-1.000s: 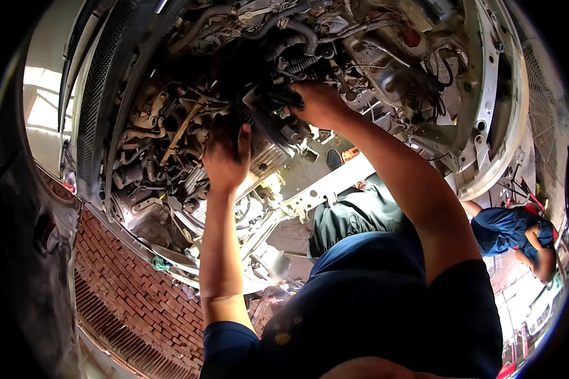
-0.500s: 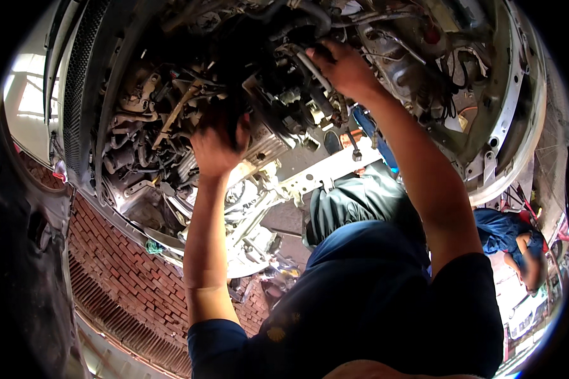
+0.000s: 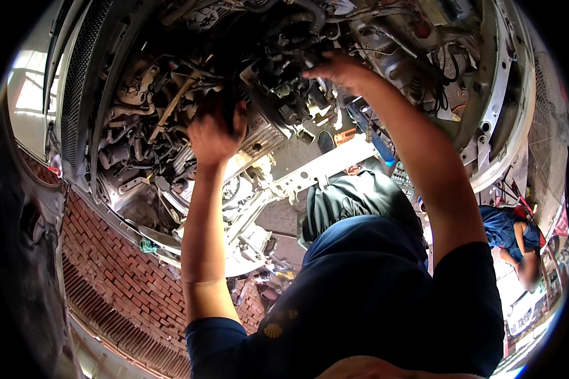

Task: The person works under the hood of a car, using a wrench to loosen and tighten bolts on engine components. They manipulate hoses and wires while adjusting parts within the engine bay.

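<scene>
My left hand [image 3: 214, 134] reaches into the engine bay beside the ribbed metal engine cover [image 3: 267, 134]. Its thumb stands off from the fingers, which curl over a dark part in deep shadow; what they grip cannot be made out. Over the right side of the engine [image 3: 284, 88], my right hand [image 3: 344, 71] is open, fingers stretched leftward and slightly apart above black hoses and connectors. Its fingertips are near the dark parts, and I cannot tell whether they touch. A tan bar-like part [image 3: 172, 110] lies left of my left hand.
A pale metal crossbeam [image 3: 325, 165] runs along the bay's front, close to my body. Thick black hose [image 3: 313, 16] bends at the top. A person in blue [image 3: 502, 227] is low at the right. Red brick paving [image 3: 117, 252] lies at lower left.
My right hand has shifted slightly left and down, away from the slim hose it was at, and its fingers have straightened. My left hand stays almost in place. The view has shifted slightly.
</scene>
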Tool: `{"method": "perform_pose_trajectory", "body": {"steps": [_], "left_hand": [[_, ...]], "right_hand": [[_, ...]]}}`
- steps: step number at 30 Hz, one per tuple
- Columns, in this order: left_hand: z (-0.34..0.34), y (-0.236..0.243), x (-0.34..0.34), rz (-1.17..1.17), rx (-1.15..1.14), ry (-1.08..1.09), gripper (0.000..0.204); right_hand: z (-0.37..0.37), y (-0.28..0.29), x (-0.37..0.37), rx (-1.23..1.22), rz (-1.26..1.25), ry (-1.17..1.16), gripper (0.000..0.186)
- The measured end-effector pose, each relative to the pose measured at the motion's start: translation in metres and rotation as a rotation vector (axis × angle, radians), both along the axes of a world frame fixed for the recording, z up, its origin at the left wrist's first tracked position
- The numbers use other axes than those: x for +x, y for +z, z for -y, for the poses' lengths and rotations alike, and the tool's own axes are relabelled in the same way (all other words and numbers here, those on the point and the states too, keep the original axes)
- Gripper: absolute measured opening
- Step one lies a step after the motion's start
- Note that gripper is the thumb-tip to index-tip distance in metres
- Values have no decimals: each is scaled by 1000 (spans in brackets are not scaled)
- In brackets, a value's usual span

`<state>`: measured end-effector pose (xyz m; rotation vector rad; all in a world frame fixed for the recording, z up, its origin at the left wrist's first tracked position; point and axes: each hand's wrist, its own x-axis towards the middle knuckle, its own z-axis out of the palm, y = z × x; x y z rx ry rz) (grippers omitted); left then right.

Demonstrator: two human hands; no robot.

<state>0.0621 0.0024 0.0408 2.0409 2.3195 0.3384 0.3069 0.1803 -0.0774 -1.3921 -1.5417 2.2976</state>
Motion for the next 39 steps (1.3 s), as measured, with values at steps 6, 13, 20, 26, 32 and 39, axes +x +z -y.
{"method": "perform_pose_trajectory", "body": {"steps": [6, 13, 20, 26, 32, 39], "left_hand": [[2, -8, -2, -22, 89, -29, 33], [0, -2, 0, -31, 38, -17, 39], [8, -19, -13, -150, 125, -89, 44], [3, -15, -7, -156, 142, -75, 41], [-4, -3, 3, -99, 83, -41, 39], [3, -15, -4, -160, 159, -57, 41]], "right_hand": [[-11, -2, -7, -195, -53, -124, 66], [-15, 53, -41, -511, -507, -168, 35], [-5, 52, -58, -319, -463, -143, 37], [19, 58, -31, -106, -282, -50, 52], [38, 45, -33, -4, -277, -76, 65], [25, 62, -42, 237, -85, 104, 52]]}}
